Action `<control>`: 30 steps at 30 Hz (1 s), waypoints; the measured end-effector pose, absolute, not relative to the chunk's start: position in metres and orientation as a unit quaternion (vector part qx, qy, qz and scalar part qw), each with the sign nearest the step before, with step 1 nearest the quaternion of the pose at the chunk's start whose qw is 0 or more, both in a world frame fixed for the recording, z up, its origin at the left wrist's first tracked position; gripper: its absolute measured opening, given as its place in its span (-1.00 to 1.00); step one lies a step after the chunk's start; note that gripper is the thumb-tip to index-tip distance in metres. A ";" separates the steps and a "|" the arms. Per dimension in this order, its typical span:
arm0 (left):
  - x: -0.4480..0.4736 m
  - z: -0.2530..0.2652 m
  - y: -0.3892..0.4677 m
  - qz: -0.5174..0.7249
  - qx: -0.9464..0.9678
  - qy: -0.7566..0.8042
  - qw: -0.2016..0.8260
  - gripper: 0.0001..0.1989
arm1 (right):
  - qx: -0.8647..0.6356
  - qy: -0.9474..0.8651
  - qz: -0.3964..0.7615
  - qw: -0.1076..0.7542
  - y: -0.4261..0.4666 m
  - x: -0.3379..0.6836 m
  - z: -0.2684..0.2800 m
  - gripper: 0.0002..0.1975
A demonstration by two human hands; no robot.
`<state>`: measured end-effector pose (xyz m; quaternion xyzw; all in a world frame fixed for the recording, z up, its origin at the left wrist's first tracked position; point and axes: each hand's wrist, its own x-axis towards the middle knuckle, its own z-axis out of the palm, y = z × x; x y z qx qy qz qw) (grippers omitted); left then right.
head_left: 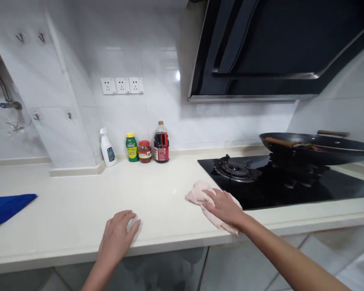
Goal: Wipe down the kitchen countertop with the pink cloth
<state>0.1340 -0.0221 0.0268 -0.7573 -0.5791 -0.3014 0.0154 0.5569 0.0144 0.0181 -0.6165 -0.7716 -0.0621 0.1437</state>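
Note:
Under my right hand (224,205) lies a pale pink cloth (198,193), pressed against the counter at the stove's front left corner. The fingers rest over the cloth and one end of it trails toward the counter's front edge. My left hand (118,232) is at the front of the white counter (157,198), fingers loosely curved and apart, with nothing in it. To the right of the cloth is the black glass gas stove (261,190), with a bare burner (236,171) on its left side.
A large wok (321,149) with wooden handles sits on the right burner. Along the wall stand a white spray bottle (108,149), a green bottle (131,148), a red-lidded jar (144,152) and a dark sauce bottle (161,145). Blue fabric (9,208) lies at left. A range hood (261,52) hangs above.

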 end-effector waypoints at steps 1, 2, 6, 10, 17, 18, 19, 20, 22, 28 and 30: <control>0.135 0.028 -0.024 -0.296 -0.758 -0.581 0.016 -0.66 | -0.604 -0.778 -0.054 0.163 -0.009 0.560 0.016 -0.49; 0.136 0.029 -0.025 -0.292 -0.758 -0.583 0.017 -0.66 | -0.593 -0.783 -0.046 0.181 -0.030 0.565 0.013 -0.52; 0.138 0.031 -0.026 -0.287 -0.756 -0.587 0.021 -0.69 | -0.586 -0.776 -0.055 0.228 -0.081 0.583 0.004 -0.57; 0.139 0.032 -0.026 -0.298 -0.757 -0.580 0.022 -0.69 | -0.655 -0.720 -0.086 0.213 -0.076 0.570 0.006 -0.51; 0.138 0.034 -0.025 -0.368 -0.731 -0.573 -0.042 -0.53 | -0.699 -0.699 0.018 0.151 -0.046 0.430 0.039 -0.31; 0.137 0.035 -0.024 -0.384 -0.720 -0.576 -0.062 -0.51 | -0.666 -0.729 0.034 0.157 -0.046 0.404 0.041 -0.31; 0.135 0.035 -0.022 -0.400 -0.708 -0.577 -0.083 -0.49 | -0.630 -0.757 0.041 0.168 -0.048 0.379 0.041 -0.32; 0.132 0.035 -0.020 -0.416 -0.696 -0.576 -0.105 -0.47 | -0.593 -0.783 0.041 0.183 -0.050 0.354 0.041 -0.34; 0.124 0.035 -0.014 -0.450 -0.674 -0.566 -0.153 -0.43 | -0.523 -0.824 0.020 0.218 -0.058 0.311 0.035 -0.35; 0.106 0.035 -0.006 -0.468 -0.667 -0.546 -0.195 -0.39 | -0.452 -0.843 -0.066 0.284 -0.070 0.275 0.007 -0.17; 0.108 0.036 -0.010 -0.434 -0.684 -0.559 -0.178 -0.42 | -0.440 -0.844 -0.094 0.293 -0.068 0.294 -0.004 -0.19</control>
